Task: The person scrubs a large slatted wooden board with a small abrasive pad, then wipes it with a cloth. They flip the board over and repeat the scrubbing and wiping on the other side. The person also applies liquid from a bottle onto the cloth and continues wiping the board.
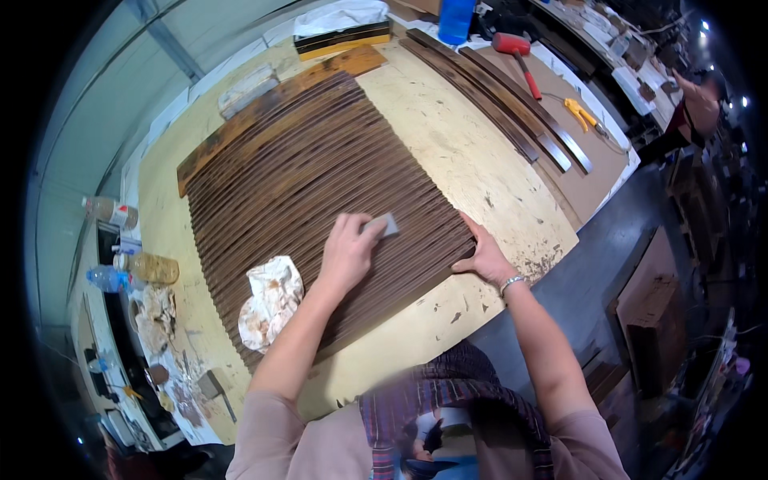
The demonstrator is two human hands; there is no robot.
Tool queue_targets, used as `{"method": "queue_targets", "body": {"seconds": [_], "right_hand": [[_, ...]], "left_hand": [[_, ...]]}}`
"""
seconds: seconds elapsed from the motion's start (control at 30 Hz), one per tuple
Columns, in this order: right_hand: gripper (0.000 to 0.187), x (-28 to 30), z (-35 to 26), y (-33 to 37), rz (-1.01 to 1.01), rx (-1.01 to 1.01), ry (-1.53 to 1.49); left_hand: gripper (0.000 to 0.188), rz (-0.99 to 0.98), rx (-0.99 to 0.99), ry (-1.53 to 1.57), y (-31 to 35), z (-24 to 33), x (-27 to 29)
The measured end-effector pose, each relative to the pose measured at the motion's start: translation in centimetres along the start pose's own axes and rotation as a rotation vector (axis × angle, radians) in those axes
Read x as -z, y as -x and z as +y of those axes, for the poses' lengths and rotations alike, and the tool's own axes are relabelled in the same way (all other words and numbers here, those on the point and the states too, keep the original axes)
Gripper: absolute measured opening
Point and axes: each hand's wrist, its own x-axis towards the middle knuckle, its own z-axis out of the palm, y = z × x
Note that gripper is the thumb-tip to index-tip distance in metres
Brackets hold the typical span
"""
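Observation:
A dark brown ridged wooden panel (320,160) lies flat on the worn, pale-topped table (512,216) in front of me. My left hand (350,248) is over its near half, fingers pinched on a small, flat, light grey piece (390,225). That piece rests against the ridges and looks like folded sandpaper, though its kind is not certain. At the panel's near right corner, my right hand (486,254) grips the edge, with the thumb and fingers spread around the corner. A crumpled, brown-stained white cloth (272,304) sits on the panel, left of my left forearm.
Dark wood strips (480,100), a red mallet (516,52) and a yellow air gun (582,114) lie at the far right. Bottles (152,268) and rags (156,312) stand along the left edge. A brown board (228,148) borders the panel's far end. Another person (696,112) is at far right.

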Motion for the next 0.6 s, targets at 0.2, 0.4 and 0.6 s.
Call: {"method": "queue_targets", "body": {"seconds": [0.2, 0.4, 0.6], "right_hand": [[0.113, 0.1, -1.1, 0.0, -0.030, -0.009, 0.012], [0.114, 0.5, 1.5, -0.4, 0.017, 0.111, 0.005], [0.106, 0.3, 0.1, -0.2, -0.012, 0.111, 0.002]], "left_hand": [[0.042, 0.082, -0.019, 0.067, -9.1, 1.2, -3.7], [0.045, -0.141, -0.089, 0.056, -7.7, 1.2, 0.9], [0.042, -0.011, -0.095, 0.022, -9.7, 1.6, -4.9]]}}
